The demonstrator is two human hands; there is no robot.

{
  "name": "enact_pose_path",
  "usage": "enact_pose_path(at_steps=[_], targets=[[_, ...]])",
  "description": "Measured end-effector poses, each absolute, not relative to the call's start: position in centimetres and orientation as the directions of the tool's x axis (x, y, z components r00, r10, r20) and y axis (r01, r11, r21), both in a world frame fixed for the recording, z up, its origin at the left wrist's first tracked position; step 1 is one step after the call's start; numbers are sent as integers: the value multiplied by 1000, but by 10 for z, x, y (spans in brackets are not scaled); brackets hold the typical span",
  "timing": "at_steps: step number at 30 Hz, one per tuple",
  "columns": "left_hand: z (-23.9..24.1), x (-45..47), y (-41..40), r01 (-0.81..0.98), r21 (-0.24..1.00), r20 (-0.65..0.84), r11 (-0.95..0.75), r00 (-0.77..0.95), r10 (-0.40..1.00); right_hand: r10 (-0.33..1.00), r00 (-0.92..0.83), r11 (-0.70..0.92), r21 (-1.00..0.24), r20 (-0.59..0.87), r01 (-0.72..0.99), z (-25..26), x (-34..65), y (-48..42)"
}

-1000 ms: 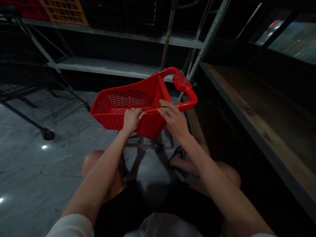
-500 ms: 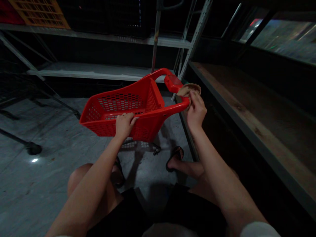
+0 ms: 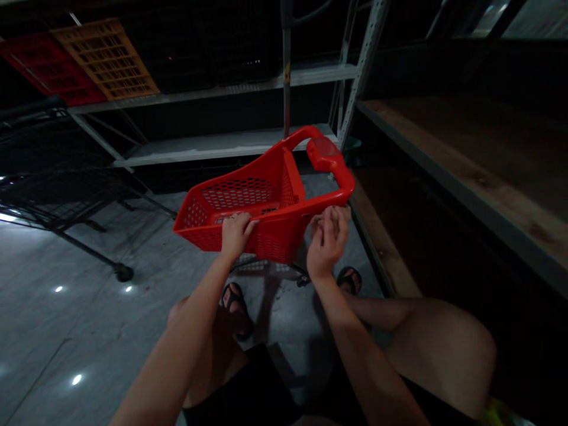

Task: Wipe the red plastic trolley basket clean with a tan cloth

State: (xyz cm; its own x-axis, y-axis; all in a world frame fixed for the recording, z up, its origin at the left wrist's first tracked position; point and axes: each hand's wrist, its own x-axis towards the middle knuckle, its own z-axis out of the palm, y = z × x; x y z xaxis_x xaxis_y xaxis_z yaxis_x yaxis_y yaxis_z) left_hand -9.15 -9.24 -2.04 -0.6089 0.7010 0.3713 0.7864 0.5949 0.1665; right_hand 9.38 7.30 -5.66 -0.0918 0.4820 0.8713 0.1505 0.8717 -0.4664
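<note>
A small red plastic shopping cart (image 3: 266, 195) with a perforated basket and a looped handle (image 3: 337, 165) stands on the grey floor in front of me. My left hand (image 3: 237, 232) is closed over the near rim of the basket. Just under the near end of the handle, my right hand (image 3: 329, 235) has its fingers curled together. Only a sliver of a tan cloth (image 3: 316, 221) shows between those fingers. I am crouched low, with my knees and sandalled feet (image 3: 237, 302) below the cart.
Metal shelving (image 3: 222, 145) runs behind the cart, with an orange crate (image 3: 106, 59) and a red crate (image 3: 48, 71) on top. A black wire trolley (image 3: 57, 189) stands at the left. A wooden shelf (image 3: 465, 160) runs along the right, and an upright pole (image 3: 287, 77) rises behind the cart.
My right hand has come off the far side of the handle and dropped under its near end. My left hand keeps its hold on the rim. My view has swung to the left.
</note>
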Motion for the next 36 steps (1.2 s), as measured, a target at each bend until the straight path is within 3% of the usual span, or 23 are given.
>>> enact_pose_path(at_steps=[3, 6, 9, 12, 15, 18, 21, 24, 26, 29, 32, 34, 36], targets=[[-24, -92, -90, 779, 171, 376, 603, -617, 691, 516, 14, 846, -512, 857, 151, -38, 100, 105], [-27, -92, -84, 769, 186, 373, 611, -631, 681, 547, -22, 828, -538, 837, 160, -21, 100, 121], [-26, -91, -78, 763, 192, 367, 617, -639, 676, 510, -185, 860, -494, 840, 129, -33, 94, 111], [-22, -88, -72, 762, 194, 368, 618, -641, 674, 355, -455, 917, -399, 817, -1, -73, 91, 87], [-20, -84, -66, 767, 202, 376, 610, -635, 675, 218, -586, 936, -336, 780, -99, -107, 93, 76], [-22, -82, -63, 771, 202, 388, 604, -630, 673, 204, -584, 939, -326, 786, -110, -101, 96, 89], [-25, -82, -63, 778, 198, 412, 596, -618, 670, 248, -471, 946, -317, 846, -71, -59, 91, 116], [-28, -82, -63, 790, 198, 435, 581, -602, 670, 242, -317, 966, -257, 917, -5, -23, 80, 133], [-29, -81, -62, 798, 206, 457, 566, -590, 666, 204, -330, 978, -206, 922, 29, -22, 74, 134], [-26, -80, -59, 824, 252, 470, 508, -562, 680, 136, -538, 989, -150, 832, 17, -59, 75, 124], [-17, -87, -65, 881, 353, 449, 316, -456, 769, 117, -771, 978, -206, 626, -19, -114, 88, 110], [-11, -98, -80, 889, 410, 453, 203, -391, 801, 186, -811, 956, -293, 554, 19, -143, 100, 105], [-8, -112, -104, 881, 410, 469, 238, -427, 773, 318, -759, 918, -384, 569, 96, -156, 108, 106]])
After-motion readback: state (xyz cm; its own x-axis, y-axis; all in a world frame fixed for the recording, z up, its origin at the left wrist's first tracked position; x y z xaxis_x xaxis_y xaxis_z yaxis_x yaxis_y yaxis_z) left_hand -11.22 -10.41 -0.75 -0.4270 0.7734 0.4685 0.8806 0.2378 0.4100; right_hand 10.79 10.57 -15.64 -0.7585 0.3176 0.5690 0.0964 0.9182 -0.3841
